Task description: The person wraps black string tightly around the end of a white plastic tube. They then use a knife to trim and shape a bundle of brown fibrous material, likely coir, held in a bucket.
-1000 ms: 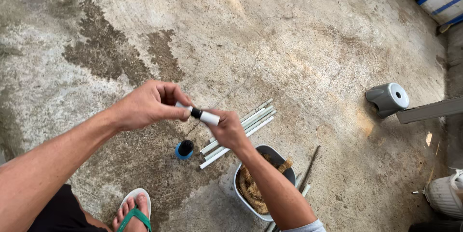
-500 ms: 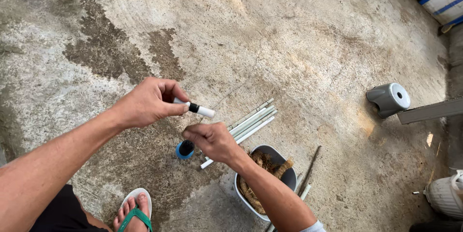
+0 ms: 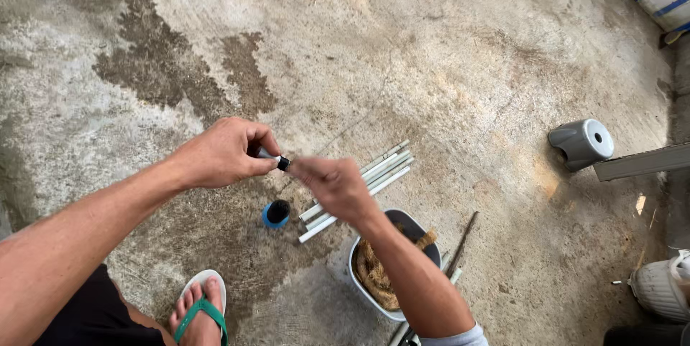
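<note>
Our left hand (image 3: 223, 153) grips a short black-tipped tube (image 3: 274, 159); our right hand (image 3: 332, 186) pinches at that tip, so fitting looks underway, not finished. Below lie white pipes (image 3: 359, 181), a blue pot (image 3: 276, 213) and a tub (image 3: 392, 263) on the concrete floor (image 3: 445, 51).

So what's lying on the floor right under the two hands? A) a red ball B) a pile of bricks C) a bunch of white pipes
C: a bundle of white pipes lies side by side on the concrete floor just below the hands, next to a small blue-rimmed can.
</note>
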